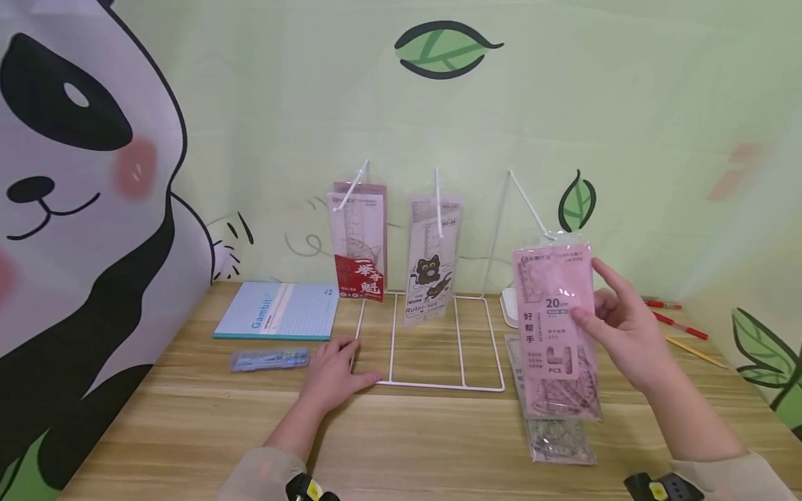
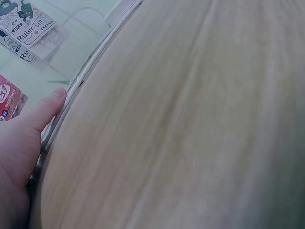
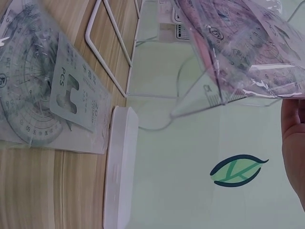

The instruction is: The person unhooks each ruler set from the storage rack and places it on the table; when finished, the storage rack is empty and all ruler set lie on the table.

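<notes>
While left hand [image 1: 333, 369] rests on rack [image 1: 432, 385], relaxed, right hand [image 1: 629, 334] pinches pink pack [image 1: 554, 330]; we judge it light, slick, best edge-held.

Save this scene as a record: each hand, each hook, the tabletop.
Left hand: rests on base of white rack, front left corner
Right hand: holds pink ruler pack by its edge
Left hook: red-bottomed pack in front
Middle hook: cat-printed pack in front
Right hook: pink ruler pack at tip, seating unclear
Tabletop: blue notebook, blue packet, pale ruler pack, red pens, yellow pencil
</notes>
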A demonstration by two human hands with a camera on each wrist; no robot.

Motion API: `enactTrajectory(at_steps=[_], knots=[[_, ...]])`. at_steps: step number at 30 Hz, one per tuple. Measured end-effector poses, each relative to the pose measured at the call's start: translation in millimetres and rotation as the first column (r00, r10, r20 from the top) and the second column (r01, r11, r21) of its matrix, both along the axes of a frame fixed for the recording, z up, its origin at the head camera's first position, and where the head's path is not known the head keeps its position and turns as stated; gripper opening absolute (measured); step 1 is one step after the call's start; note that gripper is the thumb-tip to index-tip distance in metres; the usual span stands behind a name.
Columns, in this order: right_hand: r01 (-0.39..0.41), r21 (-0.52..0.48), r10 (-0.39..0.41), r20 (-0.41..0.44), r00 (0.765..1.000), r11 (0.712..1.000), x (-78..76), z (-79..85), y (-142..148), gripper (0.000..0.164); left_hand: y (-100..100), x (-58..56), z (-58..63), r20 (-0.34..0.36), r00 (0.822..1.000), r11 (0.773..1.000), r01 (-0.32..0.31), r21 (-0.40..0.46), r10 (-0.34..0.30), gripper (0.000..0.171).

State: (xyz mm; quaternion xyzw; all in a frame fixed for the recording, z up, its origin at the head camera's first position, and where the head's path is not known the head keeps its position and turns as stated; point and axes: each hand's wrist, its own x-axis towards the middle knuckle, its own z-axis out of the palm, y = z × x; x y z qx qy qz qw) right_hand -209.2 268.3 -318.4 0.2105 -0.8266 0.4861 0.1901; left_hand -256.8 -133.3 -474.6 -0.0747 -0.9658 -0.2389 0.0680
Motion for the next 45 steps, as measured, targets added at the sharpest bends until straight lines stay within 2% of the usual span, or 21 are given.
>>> enactTrajectory(at_steps=[9, 13, 18, 24, 28, 32, 35, 38, 42, 44, 45], knots=[[-0.029, -0.030, 0.028, -0.032, 0.999, 0.999, 3.6, 2.5, 2, 0.075, 1, -0.4, -1.8, 0.004, 1.000, 1.000, -0.003, 0.006, 0.003, 0.084], [-0.105, -0.094, 0.100, -0.056, 0.993, 0.990, 3.9, 2.7, 3, 0.072, 1, -0.4, -1.6, 0.007, 1.000, 1.000, -0.008, 0.007, 0.008, 0.085], [-0.222, -0.167, 0.210, -0.087, 0.974, 0.961, 4.1, 3.0, 4, 0.073, 1, -0.3, -1.4, 0.004, 1.000, 1.000, -0.008, 0.008, 0.008, 0.084], [-0.314, -0.181, 0.298, -0.115, 0.948, 0.932, 5.3, 4.5, 6, 0.074, 0, 0.3, -1.4, 0.006, 1.000, 1.000, -0.008, 0.012, 0.007, 0.084], [-0.252, -0.137, 0.241, -0.088, 0.966, 0.958, 8.0, 7.6, 7, 0.072, 0, 0.2, -2.2, 0.007, 1.000, 1.000, -0.009, 0.011, 0.009, 0.084], [-0.149, -0.123, 0.141, -0.067, 0.988, 0.981, 10.6, 9.5, 10, 0.070, -1, 0.2, -2.3, 0.010, 1.000, 1.000, -0.008, 0.012, 0.008, 0.085], [-0.143, -0.194, 0.137, -0.045, 0.990, 0.970, 11.6, 9.7, 15, 0.071, -1, 0.6, -1.7, 0.017, 1.000, 1.000, -0.011, 0.013, 0.011, 0.085], [-0.208, -0.313, 0.215, -0.011, 0.976, 0.927, 11.4, 10.2, 22, 0.072, -1, 0.6, -0.9, 0.017, 1.000, 1.000, -0.014, 0.015, 0.013, 0.084], [-0.314, -0.499, 0.363, 0.002, 0.932, 0.808, 9.9, 9.0, 29, 0.072, 0, 0.4, 0.7, 0.015, 1.000, 1.000, -0.012, 0.017, 0.012, 0.084], [-0.325, -0.551, 0.389, -0.001, 0.921, 0.769, 9.5, 7.0, 32, 0.072, 0, 0.1, 1.1, 0.017, 1.000, 1.000, -0.010, 0.017, 0.010, 0.084], [-0.323, -0.565, 0.394, 0.004, 0.919, 0.759, 9.3, 5.6, 34, 0.072, 1, 0.0, 1.3, 0.019, 1.000, 1.000, -0.010, 0.016, 0.010, 0.084]])
